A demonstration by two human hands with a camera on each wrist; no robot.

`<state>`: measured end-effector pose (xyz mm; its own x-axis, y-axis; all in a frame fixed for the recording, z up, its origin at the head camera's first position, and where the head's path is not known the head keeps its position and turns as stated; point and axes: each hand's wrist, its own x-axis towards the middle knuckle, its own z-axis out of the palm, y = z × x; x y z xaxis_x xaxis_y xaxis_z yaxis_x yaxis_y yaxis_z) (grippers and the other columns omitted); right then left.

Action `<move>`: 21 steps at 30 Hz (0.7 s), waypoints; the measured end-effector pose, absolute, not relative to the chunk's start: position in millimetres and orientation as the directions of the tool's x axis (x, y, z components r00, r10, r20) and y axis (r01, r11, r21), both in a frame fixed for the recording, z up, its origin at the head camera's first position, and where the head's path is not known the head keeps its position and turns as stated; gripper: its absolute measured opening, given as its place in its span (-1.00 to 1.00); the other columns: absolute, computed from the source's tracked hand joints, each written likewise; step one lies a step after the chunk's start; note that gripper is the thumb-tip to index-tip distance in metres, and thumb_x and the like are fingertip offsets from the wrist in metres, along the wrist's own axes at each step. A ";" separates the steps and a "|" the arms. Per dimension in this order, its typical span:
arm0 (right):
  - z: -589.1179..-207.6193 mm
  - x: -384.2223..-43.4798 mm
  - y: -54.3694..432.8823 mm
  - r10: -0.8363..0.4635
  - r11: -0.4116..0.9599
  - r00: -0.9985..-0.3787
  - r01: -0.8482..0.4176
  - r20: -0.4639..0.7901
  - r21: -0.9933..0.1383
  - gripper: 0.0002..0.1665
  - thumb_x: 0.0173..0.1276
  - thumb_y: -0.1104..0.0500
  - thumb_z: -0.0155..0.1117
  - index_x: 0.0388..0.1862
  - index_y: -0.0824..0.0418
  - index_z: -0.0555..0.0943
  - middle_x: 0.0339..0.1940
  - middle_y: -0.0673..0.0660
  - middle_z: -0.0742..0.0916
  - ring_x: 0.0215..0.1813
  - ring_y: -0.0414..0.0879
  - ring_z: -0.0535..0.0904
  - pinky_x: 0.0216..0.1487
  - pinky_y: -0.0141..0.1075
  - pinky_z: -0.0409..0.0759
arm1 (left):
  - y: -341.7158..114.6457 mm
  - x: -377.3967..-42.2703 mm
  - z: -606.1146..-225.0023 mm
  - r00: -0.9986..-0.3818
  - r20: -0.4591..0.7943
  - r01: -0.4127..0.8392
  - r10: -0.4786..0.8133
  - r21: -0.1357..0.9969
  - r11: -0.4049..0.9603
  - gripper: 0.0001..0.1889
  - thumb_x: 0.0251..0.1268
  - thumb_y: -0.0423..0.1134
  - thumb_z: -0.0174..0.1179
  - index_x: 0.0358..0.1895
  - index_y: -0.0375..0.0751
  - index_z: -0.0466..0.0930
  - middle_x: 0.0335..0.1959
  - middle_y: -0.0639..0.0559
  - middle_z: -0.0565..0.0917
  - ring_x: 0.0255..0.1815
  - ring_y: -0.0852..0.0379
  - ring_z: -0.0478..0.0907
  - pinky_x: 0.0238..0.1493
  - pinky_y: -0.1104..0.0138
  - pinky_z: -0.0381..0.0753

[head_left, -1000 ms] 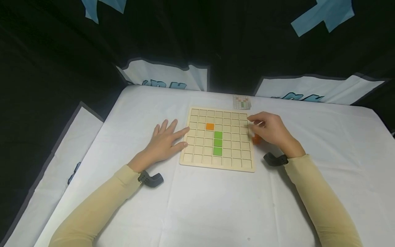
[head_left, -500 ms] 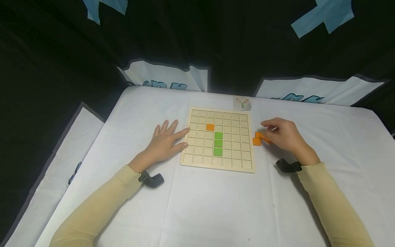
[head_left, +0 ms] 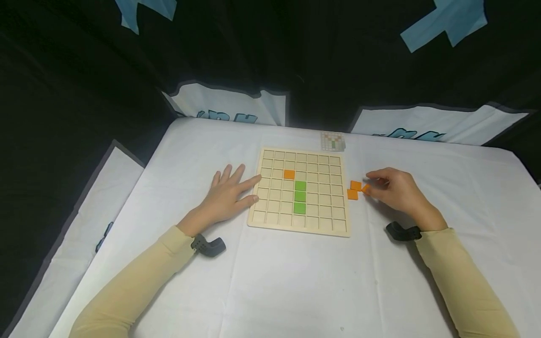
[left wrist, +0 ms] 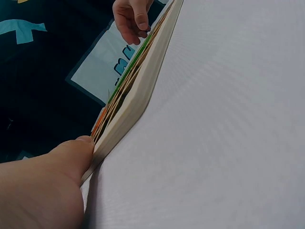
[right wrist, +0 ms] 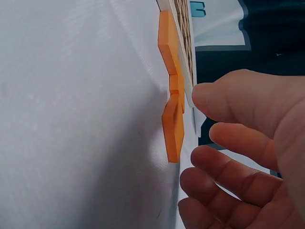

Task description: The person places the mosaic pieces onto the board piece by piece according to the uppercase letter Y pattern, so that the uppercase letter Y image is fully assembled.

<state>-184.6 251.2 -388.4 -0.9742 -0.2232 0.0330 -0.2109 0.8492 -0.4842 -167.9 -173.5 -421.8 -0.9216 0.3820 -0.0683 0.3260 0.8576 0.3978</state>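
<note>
Three orange tiles (head_left: 356, 186) are set between the grid board (head_left: 321, 199) and the nearer right hand (head_left: 396, 188), half-curled, nothing gripped; the left hand (head_left: 225, 198) is spread at the board's left edge

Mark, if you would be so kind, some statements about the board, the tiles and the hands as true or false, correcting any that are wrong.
1. The left hand touches the board at its left side. True.
2. Four green tiles sit in the board. False: there are three green tiles, in one column.
3. A single orange tile sits in the board. True.
4. The loose orange tiles lie to the left of the board. False: they lie to its right, near the right hand.
5. A small card lies by the board's far edge. True.
</note>
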 end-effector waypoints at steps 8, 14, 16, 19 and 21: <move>-391.0 -185.2 251.3 -0.221 0.857 -0.975 -0.193 -0.002 -0.478 -0.46 0.22 0.27 0.45 0.17 0.45 0.64 0.14 0.46 0.69 0.02 0.24 0.61 0.08 0.11 0.62 | -173.0 -167.9 -421.6 -0.921 -0.063 0.330 0.385 0.398 0.856 -0.36 0.53 0.19 0.02 0.59 0.15 0.25 0.67 -0.34 -0.02 0.67 -0.48 -0.29 0.58 -0.37 -0.33; -393.6 -185.4 248.7 -0.210 0.859 -0.976 -0.154 -0.063 -0.489 -0.44 0.22 0.24 0.47 0.20 0.42 0.63 0.16 0.42 0.70 0.04 0.20 0.60 0.14 0.09 0.61 | -173.3 -167.2 -421.3 -0.922 -0.069 0.326 0.382 0.397 0.858 -0.36 0.53 0.19 0.03 0.59 0.15 0.25 0.67 -0.34 -0.02 0.67 -0.48 -0.29 0.58 -0.38 -0.33; -394.5 -185.5 248.4 -0.207 0.860 -0.976 -0.147 -0.072 -0.489 -0.44 0.22 0.24 0.48 0.19 0.42 0.63 0.16 0.41 0.70 0.04 0.20 0.61 0.15 0.09 0.62 | -173.3 -166.7 -421.0 -0.921 -0.070 0.327 0.383 0.397 0.858 -0.36 0.52 0.19 0.03 0.59 0.15 0.25 0.67 -0.34 -0.02 0.67 -0.48 -0.29 0.58 -0.38 -0.33; -395.2 -186.1 248.5 -0.214 0.861 -0.975 -0.158 -0.062 -0.483 -0.46 0.21 0.26 0.48 0.18 0.41 0.64 0.14 0.40 0.71 0.03 0.19 0.61 0.14 0.09 0.62 | -173.1 -166.6 -420.9 -0.921 -0.068 0.328 0.384 0.399 0.856 -0.36 0.52 0.19 0.03 0.59 0.15 0.25 0.67 -0.34 -0.02 0.67 -0.48 -0.29 0.58 -0.37 -0.33; -395.2 -186.6 248.6 -0.221 0.860 -0.974 -0.168 -0.055 -0.481 -0.47 0.21 0.28 0.47 0.17 0.41 0.65 0.13 0.40 0.72 0.02 0.19 0.61 0.14 0.09 0.63 | -173.1 -166.6 -421.0 -0.921 -0.067 0.327 0.383 0.399 0.856 -0.36 0.52 0.19 0.03 0.59 0.15 0.25 0.67 -0.33 -0.02 0.68 -0.47 -0.29 0.58 -0.37 -0.33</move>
